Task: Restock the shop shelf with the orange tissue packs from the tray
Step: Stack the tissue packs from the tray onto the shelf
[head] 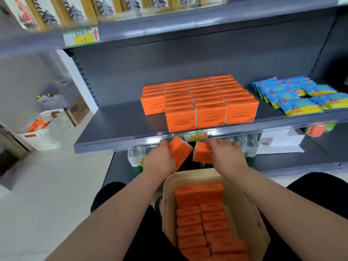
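Note:
My left hand [162, 157] grips an orange tissue pack [181, 153], tilted, just below the front lip of the grey shelf [116, 125]. My right hand [226, 155] grips another orange pack [202, 153] beside it. Both packs hang above the far end of the beige tray [243, 204] on my lap, which holds two rows of several orange packs [201, 217]. On the shelf stand several rows of orange tissue packs [199, 102], the front ones at the shelf's edge.
Blue and yellow sachets [299, 95] lie on the shelf to the right of the orange rows. Bare shelf lies left of them. Bottles [246, 144] stand on the lower shelf behind my hands. A white basket [49, 129] sits on the floor at left.

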Demonstrator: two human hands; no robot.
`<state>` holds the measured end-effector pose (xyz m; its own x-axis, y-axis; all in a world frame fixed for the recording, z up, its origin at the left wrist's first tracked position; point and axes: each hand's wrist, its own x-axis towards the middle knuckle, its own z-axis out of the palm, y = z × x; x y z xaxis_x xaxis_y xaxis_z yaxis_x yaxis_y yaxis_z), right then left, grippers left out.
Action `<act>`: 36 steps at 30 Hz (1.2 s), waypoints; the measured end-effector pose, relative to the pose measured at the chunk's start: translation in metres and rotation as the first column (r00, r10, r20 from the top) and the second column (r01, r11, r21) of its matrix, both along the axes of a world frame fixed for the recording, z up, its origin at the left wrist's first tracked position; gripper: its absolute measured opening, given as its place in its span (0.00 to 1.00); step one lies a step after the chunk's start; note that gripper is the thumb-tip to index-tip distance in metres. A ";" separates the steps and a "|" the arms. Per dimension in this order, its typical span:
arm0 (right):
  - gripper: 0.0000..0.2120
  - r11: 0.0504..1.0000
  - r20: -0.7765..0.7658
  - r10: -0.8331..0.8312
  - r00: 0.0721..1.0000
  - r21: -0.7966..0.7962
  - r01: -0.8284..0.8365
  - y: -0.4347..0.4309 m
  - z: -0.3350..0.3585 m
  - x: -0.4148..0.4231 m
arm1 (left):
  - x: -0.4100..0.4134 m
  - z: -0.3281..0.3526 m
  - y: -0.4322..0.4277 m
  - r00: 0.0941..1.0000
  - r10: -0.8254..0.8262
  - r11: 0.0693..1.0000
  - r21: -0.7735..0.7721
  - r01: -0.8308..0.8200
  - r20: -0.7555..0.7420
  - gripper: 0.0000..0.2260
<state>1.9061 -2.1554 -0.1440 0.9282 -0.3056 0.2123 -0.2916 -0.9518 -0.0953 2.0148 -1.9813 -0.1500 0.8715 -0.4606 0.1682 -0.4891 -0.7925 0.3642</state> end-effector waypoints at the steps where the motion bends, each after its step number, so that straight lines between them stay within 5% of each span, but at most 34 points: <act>1: 0.25 1.000 0.040 0.004 0.999 -0.022 -0.003 0.001 0.014 0.004 | 0.004 0.013 0.002 0.999 0.013 1.000 -0.011 -0.013 0.034 0.13; 12: 0.25 0.989 0.206 0.088 0.975 -0.136 -0.061 0.002 0.101 0.090 | 0.078 0.091 0.027 0.981 0.139 0.986 0.068 -0.149 0.136 0.13; 27: 0.30 0.984 0.200 0.087 0.976 -0.171 -0.052 -0.038 0.092 0.186 | 0.200 0.079 -0.023 0.972 0.188 0.924 0.309 -0.224 0.143 0.19; 36: 0.30 0.972 0.256 0.120 0.959 -0.227 -0.061 -0.045 0.076 0.189 | 0.234 0.050 -0.060 0.978 0.165 0.974 0.136 -0.182 0.131 0.25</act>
